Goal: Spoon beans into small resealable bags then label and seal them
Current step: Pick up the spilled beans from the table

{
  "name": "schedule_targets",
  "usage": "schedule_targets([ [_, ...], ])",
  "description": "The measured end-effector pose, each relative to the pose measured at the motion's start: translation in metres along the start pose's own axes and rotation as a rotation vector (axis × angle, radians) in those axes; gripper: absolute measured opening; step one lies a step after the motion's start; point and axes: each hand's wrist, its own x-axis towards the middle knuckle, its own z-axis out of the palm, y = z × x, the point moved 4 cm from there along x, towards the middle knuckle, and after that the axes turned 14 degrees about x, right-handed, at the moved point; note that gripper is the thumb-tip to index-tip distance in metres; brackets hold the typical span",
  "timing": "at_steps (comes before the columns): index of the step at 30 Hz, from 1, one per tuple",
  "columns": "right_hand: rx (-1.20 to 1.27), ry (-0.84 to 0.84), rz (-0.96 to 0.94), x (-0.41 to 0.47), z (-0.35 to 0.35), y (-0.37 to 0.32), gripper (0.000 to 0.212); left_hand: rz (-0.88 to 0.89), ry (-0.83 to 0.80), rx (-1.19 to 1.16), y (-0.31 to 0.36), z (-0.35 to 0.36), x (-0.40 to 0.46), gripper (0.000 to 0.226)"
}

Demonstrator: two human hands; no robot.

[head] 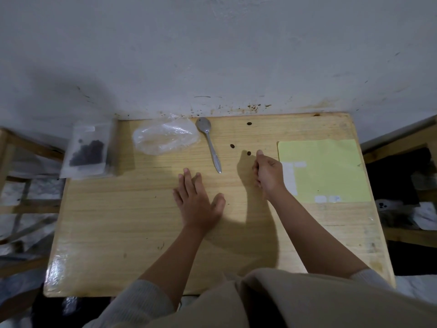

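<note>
Bean (248, 153) lies just beyond right hand (268, 172) grip.

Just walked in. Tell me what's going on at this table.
A person is bagging beans at a wooden table. One small bag of beans lies filled at the far left corner, beside a crumpled clear plastic bag. The spoon lies untouched. The left hand rests flat on the table, while the right hand, fingers curled, reaches toward one of three stray beans. A yellow label sheet lies to the right.
</note>
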Motion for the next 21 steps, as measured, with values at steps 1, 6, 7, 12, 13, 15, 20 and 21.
schedule_targets([
  [1,-0.026,0.006,-0.012,0.003,0.002,-0.001,0.049,-0.002,-0.002,0.003,0.000,0.000,0.000,0.086],
  [6,-0.393,-0.005,-0.288,0.018,0.009,-0.009,0.026,-0.008,-0.009,-0.008,-0.001,0.001,0.001,0.085],
  [7,-0.462,-0.013,-0.331,0.019,0.009,-0.010,0.023,-0.006,-0.009,-0.007,-0.001,0.002,0.001,0.085],
  [12,-0.381,-0.036,-0.301,0.026,0.011,-0.010,0.020,-0.004,-0.019,-0.009,-0.001,0.002,0.001,0.085],
  [13,-0.298,-0.034,-0.244,0.027,0.011,-0.009,0.023,-0.005,-0.019,-0.010,-0.001,0.002,0.001,0.085],
  [15,-0.187,-0.027,-0.152,0.027,0.009,-0.006,0.029,-0.007,-0.021,-0.014,-0.001,0.003,0.001,0.085],
  [20,-0.213,0.037,-0.218,0.023,0.006,-0.009,0.032,0.000,-0.011,-0.009,-0.001,0.002,0.001,0.084],
  [21,-0.236,0.054,-0.271,0.022,0.005,-0.010,0.033,0.000,-0.010,-0.009,-0.001,0.002,0.001,0.084],
])
